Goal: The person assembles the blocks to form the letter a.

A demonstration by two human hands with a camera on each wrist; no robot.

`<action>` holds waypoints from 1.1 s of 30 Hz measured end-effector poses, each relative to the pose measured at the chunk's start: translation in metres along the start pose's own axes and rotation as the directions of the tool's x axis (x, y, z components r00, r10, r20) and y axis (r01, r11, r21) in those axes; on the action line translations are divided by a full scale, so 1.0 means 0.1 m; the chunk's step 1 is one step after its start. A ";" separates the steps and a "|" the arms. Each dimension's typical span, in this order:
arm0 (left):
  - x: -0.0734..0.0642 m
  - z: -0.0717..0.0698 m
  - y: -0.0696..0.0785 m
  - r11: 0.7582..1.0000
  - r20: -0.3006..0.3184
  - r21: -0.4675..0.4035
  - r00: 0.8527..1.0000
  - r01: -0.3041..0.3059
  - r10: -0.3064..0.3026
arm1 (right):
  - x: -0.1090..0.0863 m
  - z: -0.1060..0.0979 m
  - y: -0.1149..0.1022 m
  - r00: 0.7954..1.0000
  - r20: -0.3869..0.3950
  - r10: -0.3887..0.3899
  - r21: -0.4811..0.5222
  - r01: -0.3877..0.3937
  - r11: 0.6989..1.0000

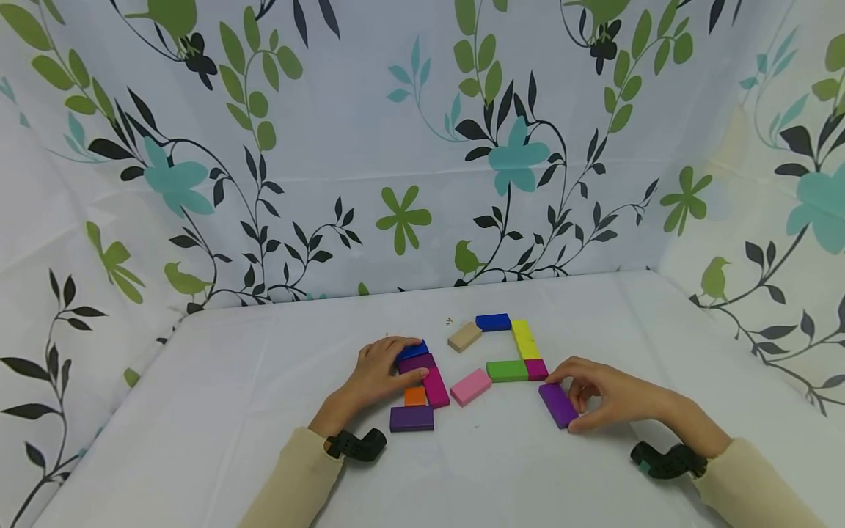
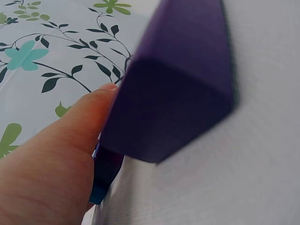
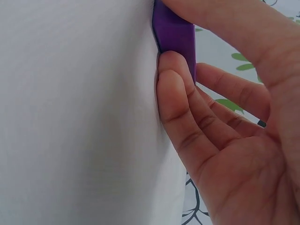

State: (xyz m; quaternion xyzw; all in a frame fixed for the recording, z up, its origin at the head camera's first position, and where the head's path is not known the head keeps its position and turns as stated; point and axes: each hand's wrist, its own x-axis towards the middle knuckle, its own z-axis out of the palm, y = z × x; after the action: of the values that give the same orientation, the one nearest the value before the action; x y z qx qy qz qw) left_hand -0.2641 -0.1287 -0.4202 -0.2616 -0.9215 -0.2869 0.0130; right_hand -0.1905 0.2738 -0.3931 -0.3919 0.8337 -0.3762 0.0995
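Observation:
At the right, my right hand (image 1: 604,392) pinches a purple block (image 1: 558,405) between thumb and fingers, at the table surface. The right wrist view shows this purple block (image 3: 176,35) by the thumb, with other fingers curled below. My left hand (image 1: 372,374) rests over the left group, its fingers on a blue block (image 1: 414,351) and its thumb reaching over a dark magenta block (image 1: 416,363). Beside the thumb lies a pink-red block (image 1: 436,387). An orange block (image 1: 415,397) and a dark purple block (image 1: 412,419) sit below; a dark purple block (image 2: 173,103) looms large in the left wrist view.
Between the groups lie a pink block (image 1: 471,387) and a beige block (image 1: 465,337). A blue block (image 1: 493,323), yellow block (image 1: 524,339), green block (image 1: 507,371) and small magenta block (image 1: 536,369) form an angled outline near my right hand. A patterned cloth (image 1: 409,147) hangs behind.

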 end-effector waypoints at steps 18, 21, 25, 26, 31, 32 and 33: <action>0.00 0.00 -0.01 1.000 0.002 -0.002 1.000 0.000 0.000 | -0.01 -0.01 0.00 0.998 -0.017 0.062 0.028 -0.062 0.998; 0.01 0.01 -0.01 1.000 0.002 0.003 1.000 0.001 -0.001 | -0.01 -0.01 0.01 0.998 -0.016 0.064 0.024 -0.064 0.998; 0.01 0.02 -0.02 1.000 -0.001 0.005 1.000 0.000 0.000 | -0.01 -0.01 0.01 0.998 -0.019 0.057 0.012 -0.056 0.998; 0.01 0.02 -0.02 1.000 -0.003 0.005 1.000 0.000 0.000 | -0.01 -0.01 0.01 0.998 -0.021 0.055 0.009 -0.055 0.998; 0.01 0.01 -0.01 1.000 -0.004 0.003 1.000 0.004 -0.004 | -0.01 -0.01 0.02 0.998 -0.029 0.048 -0.001 -0.048 0.999; 0.01 0.01 -0.01 1.000 -0.004 0.002 1.000 0.004 -0.004 | -0.01 -0.01 0.03 0.999 -0.030 0.046 -0.002 -0.046 0.999; 0.01 0.01 -0.01 1.000 -0.004 0.002 1.000 0.005 -0.005 | -0.01 -0.01 0.03 0.999 -0.031 0.044 -0.005 -0.045 0.999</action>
State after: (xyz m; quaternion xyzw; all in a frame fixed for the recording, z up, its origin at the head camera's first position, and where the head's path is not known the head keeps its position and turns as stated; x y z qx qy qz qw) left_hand -0.2654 -0.1281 -0.4214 -0.2585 -0.9224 -0.2866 0.0142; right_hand -0.1922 0.2763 -0.3946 -0.3675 0.8447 -0.3777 0.0937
